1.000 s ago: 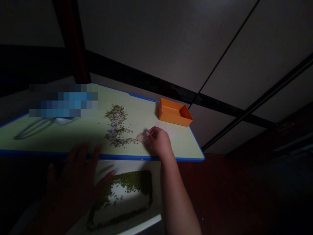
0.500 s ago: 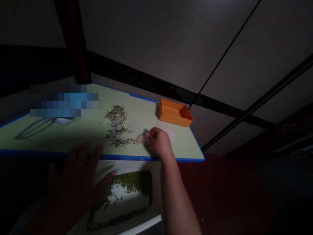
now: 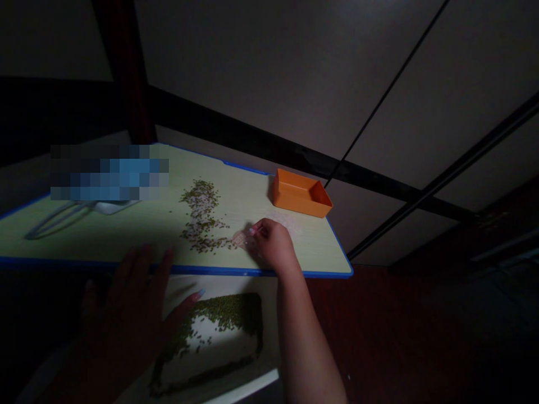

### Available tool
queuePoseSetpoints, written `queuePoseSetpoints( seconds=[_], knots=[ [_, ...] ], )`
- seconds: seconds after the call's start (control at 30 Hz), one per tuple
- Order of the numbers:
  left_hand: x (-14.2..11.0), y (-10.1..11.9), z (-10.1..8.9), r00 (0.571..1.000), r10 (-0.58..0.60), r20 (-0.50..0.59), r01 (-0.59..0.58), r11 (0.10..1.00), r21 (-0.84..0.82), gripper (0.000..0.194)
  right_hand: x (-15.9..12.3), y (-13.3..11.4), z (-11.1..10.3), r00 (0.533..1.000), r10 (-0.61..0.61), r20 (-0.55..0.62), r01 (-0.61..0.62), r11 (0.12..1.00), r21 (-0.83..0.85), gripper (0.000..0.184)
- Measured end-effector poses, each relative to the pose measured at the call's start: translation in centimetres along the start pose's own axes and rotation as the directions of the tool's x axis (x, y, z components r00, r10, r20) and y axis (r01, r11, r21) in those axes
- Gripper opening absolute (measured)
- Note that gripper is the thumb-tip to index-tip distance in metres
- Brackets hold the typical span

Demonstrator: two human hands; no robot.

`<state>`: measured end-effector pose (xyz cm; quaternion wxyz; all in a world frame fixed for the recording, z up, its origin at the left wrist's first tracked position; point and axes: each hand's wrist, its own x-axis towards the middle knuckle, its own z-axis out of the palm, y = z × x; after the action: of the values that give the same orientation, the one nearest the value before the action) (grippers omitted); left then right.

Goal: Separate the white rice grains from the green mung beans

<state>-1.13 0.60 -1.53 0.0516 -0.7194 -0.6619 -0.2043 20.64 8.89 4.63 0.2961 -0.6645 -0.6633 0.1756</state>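
Note:
My right hand (image 3: 273,242) is closed in a pinch low over the tabletop (image 3: 244,196), its fingertips beside a small pale pinkish patch (image 3: 241,239). I cannot make out what the pinch holds. Just left of it lies a loose heap of green beans mixed with whitish grains (image 3: 201,207). Pale grains (image 3: 286,220) are scattered thinly on the right of the hand. In shadow at the table's near edge, my left hand (image 3: 135,306) has its fingers spread. Its thumb reaches over a white tray (image 3: 223,341) with green beans (image 3: 236,310) inside, below table height.
An orange open box (image 3: 298,194) stands at the table's back right. A white object with a looped grey cord (image 3: 54,217) lies at the left, partly behind a blurred-out area. Blue trim (image 3: 252,272) edges the table. Behind it rise pale panels (image 3: 273,67).
My right fingertips have shifted very slightly to the left, along with the pinkish patch. My left hand, the heap and the box look the same.

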Motion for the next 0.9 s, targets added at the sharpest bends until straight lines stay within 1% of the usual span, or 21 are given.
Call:
queuePoseSetpoints(
  seconds=[0.27, 0.4, 0.53, 0.63, 0.77, 0.9],
  knots=[
    [0.17, -0.18, -0.19, 0.998, 0.0, 0.062, -0.002, 0.999, 0.041, 0.073, -0.07, -0.05, -0.08, 1.0, 0.001, 0.019, -0.002, 1.0, 0.021, 0.006],
    [0.16, -0.24, -0.11, 0.998, -0.015, 0.065, 0.012, 0.999, 0.05, 0.073, -0.03, -0.05, -0.21, 1.0, 0.019, -0.002, -0.019, 1.0, -0.019, 0.008],
    [0.24, -0.23, -0.11, 0.998, -0.01, 0.063, 0.007, 0.999, 0.054, 0.072, 0.06, 0.04, -0.28, 0.999, 0.029, -0.018, -0.029, 1.0, -0.004, 0.006],
    [0.16, -0.05, -0.29, 0.998, 0.007, 0.059, -0.01, 0.999, 0.046, 0.072, 0.03, 0.03, -0.26, 1.0, 0.013, 0.002, -0.013, 1.0, 0.008, 0.006],
    [-0.08, 0.23, -0.53, 1.0, 0.0, 0.021, -0.001, 0.999, 0.036, 0.07, 0.0, 0.04, -0.18, 0.999, 0.008, 0.034, -0.009, 1.0, 0.012, 0.008],
    [-0.06, 0.14, -0.49, 0.999, -0.009, 0.052, 0.007, 0.999, 0.039, 0.071, 0.02, 0.15, -0.12, 1.0, 0.02, 0.005, -0.02, 1.0, 0.002, 0.008]
  ],
)
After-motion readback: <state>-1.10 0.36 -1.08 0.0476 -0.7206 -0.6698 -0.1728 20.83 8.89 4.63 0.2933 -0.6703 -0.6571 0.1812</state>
